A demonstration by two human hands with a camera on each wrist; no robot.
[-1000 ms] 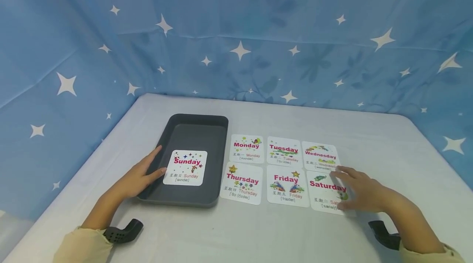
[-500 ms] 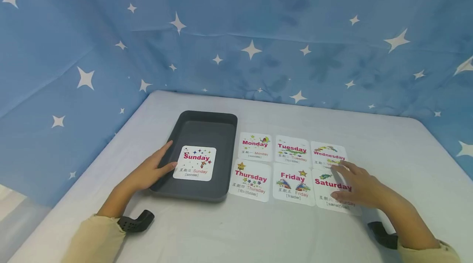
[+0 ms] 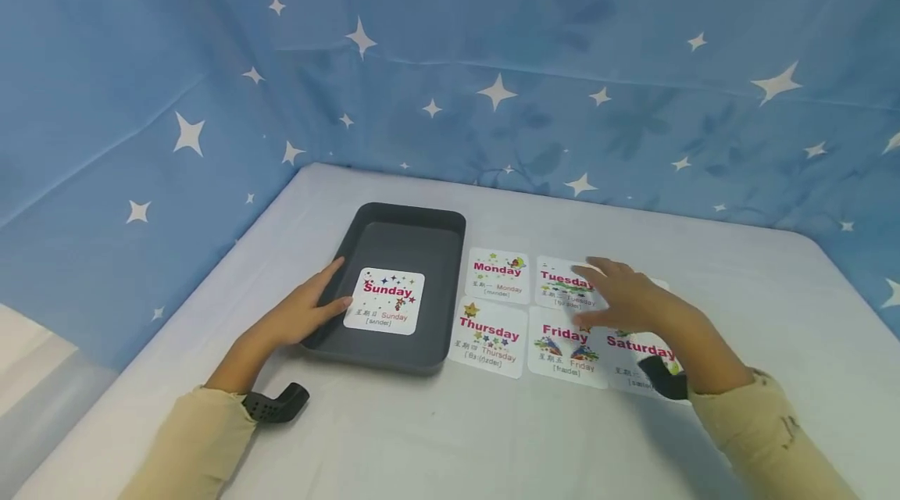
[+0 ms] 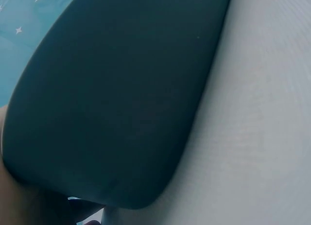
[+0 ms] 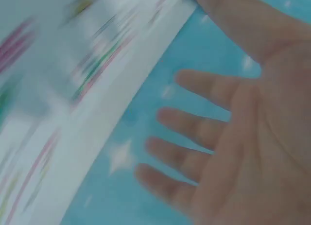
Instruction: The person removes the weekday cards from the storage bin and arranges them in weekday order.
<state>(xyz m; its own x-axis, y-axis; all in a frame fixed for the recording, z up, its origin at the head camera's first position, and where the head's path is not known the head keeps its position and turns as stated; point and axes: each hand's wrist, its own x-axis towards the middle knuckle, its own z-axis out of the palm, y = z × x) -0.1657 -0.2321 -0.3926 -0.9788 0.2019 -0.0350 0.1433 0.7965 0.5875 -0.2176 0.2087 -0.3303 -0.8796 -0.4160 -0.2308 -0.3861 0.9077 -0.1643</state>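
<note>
In the head view my left hand (image 3: 298, 312) holds the left side of the dark grey tray (image 3: 418, 366), its thumb reaching over the rim toward the Sunday card (image 3: 383, 301) lying in the tray. My right hand (image 3: 629, 298) is over the cards with fingers spread and nothing held. Its fingertips are near the Tuesday card (image 3: 566, 281) and the Friday card (image 3: 562, 348). It mostly hides the Wednesday card and partly covers the Saturday card (image 3: 636, 348). The right wrist view shows the open palm (image 5: 262, 152) above blurred cards. The tray (image 4: 112, 98) fills much of the left wrist view.
The Monday card (image 3: 498, 275) and Thursday card (image 3: 488, 337) lie on the white tablecloth (image 3: 422, 445) just right of the tray. A blue star-patterned curtain (image 3: 450, 31) stands behind the table and along its left side.
My right hand has moved left and away from me, from the Saturday and Wednesday cards to over Tuesday and Friday. The left hand stays on the tray. The head view has shifted slightly.
</note>
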